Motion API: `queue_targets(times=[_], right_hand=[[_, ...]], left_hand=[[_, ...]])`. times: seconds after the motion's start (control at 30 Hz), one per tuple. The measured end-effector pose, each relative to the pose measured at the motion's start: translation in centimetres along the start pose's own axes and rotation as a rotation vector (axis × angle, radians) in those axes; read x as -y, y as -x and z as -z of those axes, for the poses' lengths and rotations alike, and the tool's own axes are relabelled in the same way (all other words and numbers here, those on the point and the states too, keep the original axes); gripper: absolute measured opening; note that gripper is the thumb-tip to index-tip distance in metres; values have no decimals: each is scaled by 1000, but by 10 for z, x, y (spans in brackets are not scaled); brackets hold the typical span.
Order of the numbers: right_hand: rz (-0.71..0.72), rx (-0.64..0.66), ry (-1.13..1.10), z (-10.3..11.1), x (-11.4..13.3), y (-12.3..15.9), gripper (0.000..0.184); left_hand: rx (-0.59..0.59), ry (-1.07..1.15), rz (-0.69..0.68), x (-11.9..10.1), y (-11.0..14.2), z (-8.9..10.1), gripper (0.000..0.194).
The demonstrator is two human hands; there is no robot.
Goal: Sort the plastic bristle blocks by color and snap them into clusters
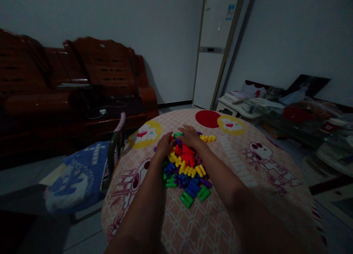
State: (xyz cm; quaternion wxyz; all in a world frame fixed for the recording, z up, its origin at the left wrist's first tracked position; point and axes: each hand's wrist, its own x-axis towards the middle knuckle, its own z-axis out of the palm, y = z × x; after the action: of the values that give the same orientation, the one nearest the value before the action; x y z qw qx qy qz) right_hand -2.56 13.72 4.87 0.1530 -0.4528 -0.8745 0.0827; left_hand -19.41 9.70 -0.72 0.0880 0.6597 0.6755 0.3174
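Several plastic building blocks lie heaped on the round table (193, 224). Red blocks (188, 155) sit in the middle of the heap. Yellow blocks (190, 171) run across it, with blue blocks (192, 188) and green blocks (186, 200) at the near side. My left hand (164, 145) rests at the heap's far left edge, its fingers loosely curved beside a small red piece. Over the far side lies my right hand (190, 137), fingers spread and stretched leftward next to a green block (178, 135). Blocks under both palms are hidden.
A chair with a blue cushion (82, 173) stands close at the table's left. Behind it is a wooden sofa (107, 70) with a white cable. On the right, a cluttered low table (292, 118) holds papers and a cup (332, 125). A tall white cabinet-like unit (211, 70) fills the corner.
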Motion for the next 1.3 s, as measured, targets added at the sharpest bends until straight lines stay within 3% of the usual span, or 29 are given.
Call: queue_targets(times=[0.1,0.2,0.47,0.57,0.67,0.73,0.8,0.9,1.0,1.13,1.3], right_hand=[[-32,155,89,2,7,-10,41],[-17,191,48,6,3,1,32],[145,145,-331,23,-12,99,21],[205,136,-336,31,0,138,32],[375,184,-253,30,18,166,62],[467,187,-121,22,30,172,73],[482,157,-7,12,37,167,71],[369,66,74,0,34,143,56],[130,-44,81,-6,17,117,36],[-79,-193,-26,-7,-21,103,29],[-252,-282,-257,5,-59,113,25]], left_hand=[[13,8,2,3,0,-1,53],[11,10,16,2,0,-1,52],[-12,2,37,-3,1,1,49],[6,-1,48,-5,1,3,51],[10,4,61,-6,1,4,52],[1,20,58,-5,1,4,51],[2,53,43,-2,0,3,50],[10,138,17,1,-2,4,49],[63,284,-9,-3,-3,8,53],[251,506,-106,-24,0,18,62],[542,600,-241,-67,11,27,54]])
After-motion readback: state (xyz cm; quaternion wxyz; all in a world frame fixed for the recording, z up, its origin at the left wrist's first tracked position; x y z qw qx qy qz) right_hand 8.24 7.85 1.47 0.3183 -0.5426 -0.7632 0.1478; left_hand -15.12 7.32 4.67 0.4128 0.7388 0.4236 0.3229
